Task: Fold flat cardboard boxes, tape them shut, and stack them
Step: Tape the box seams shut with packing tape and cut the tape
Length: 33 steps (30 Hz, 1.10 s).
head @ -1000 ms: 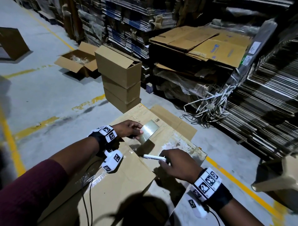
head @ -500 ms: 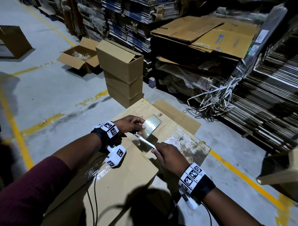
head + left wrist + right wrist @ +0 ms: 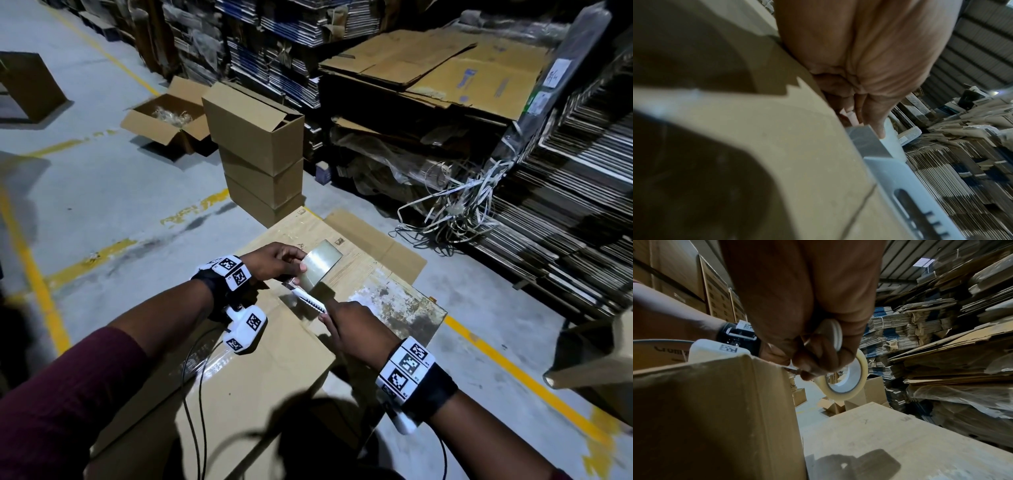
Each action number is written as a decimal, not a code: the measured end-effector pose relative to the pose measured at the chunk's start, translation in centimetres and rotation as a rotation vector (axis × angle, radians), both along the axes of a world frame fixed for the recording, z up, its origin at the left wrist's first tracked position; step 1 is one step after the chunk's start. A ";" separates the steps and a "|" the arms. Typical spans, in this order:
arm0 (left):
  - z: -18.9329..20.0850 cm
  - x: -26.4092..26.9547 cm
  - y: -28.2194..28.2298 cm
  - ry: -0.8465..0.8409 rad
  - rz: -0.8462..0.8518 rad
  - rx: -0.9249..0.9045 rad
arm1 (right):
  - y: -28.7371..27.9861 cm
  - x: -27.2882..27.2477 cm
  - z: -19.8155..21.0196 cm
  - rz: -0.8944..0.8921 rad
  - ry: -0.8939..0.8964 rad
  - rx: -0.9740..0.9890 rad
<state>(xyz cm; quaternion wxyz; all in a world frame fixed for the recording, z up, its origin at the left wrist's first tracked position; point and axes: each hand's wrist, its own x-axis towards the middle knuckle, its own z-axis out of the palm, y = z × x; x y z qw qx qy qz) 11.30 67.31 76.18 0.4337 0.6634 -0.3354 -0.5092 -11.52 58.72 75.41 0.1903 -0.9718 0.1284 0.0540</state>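
A folded brown box [image 3: 274,370] stands in front of me on flat cardboard sheets [image 3: 376,246]. At its far top edge my left hand [image 3: 277,260] holds a clear tape roll [image 3: 320,267], with tape drawn from the roll to the box. My right hand [image 3: 346,329] grips a white utility knife [image 3: 308,301], its tip at the tape just under my left fingers. In the right wrist view the roll [image 3: 846,379] hangs beyond my fist, past the box corner [image 3: 715,410]. The knife body [image 3: 910,194] crosses the left wrist view. A stack of three closed boxes [image 3: 260,154] stands behind.
An open box [image 3: 168,120] with plastic inside sits left of the stack. Piles of flat cardboard [image 3: 445,75] and tangled white straps [image 3: 455,205] fill the right side. Yellow lines [image 3: 513,370] cross the concrete floor. Another box [image 3: 596,356] stands at the right edge.
My right hand has swung the knife from lying crosswise below the roll up and left, until its tip meets the tape beside my left hand. The left hand has kept its hold.
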 end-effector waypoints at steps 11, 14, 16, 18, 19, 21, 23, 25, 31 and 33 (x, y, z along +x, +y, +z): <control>0.0 0.0 -0.1 -0.031 0.060 0.033 | -0.4 -1.5 -1.0 0.014 0.000 0.074; 0.1 -0.1 -0.2 -0.021 0.069 0.044 | -0.6 -1.2 -1.9 0.013 -0.006 0.070; 0.1 0.0 -0.2 -0.019 0.071 0.050 | -0.6 -0.7 -2.3 0.019 0.010 0.041; 0.2 0.0 -0.2 -0.022 0.071 0.059 | -0.5 -0.4 -2.7 0.041 0.036 0.005; 0.2 -0.1 -0.2 -0.021 0.072 0.063 | -0.5 -0.2 -2.9 0.046 0.047 -0.009; 0.2 -0.1 -0.2 -0.016 0.084 0.068 | -0.5 0.0 -3.2 0.034 0.068 -0.023; 0.2 -0.1 -0.1 -0.013 0.101 0.070 | -0.5 0.2 -3.3 0.023 0.081 -0.028; 0.2 -0.1 -0.1 -0.019 0.104 0.076 | -0.7 0.3 -3.3 0.029 0.084 -0.047; 0.6 -0.2 -0.2 -0.018 0.159 0.038 | -1.2 0.3 -3.8 0.099 0.237 -0.243; 0.8 -0.1 -0.3 -0.004 0.184 0.030 | -1.6 -0.1 -4.4 0.040 0.267 -0.195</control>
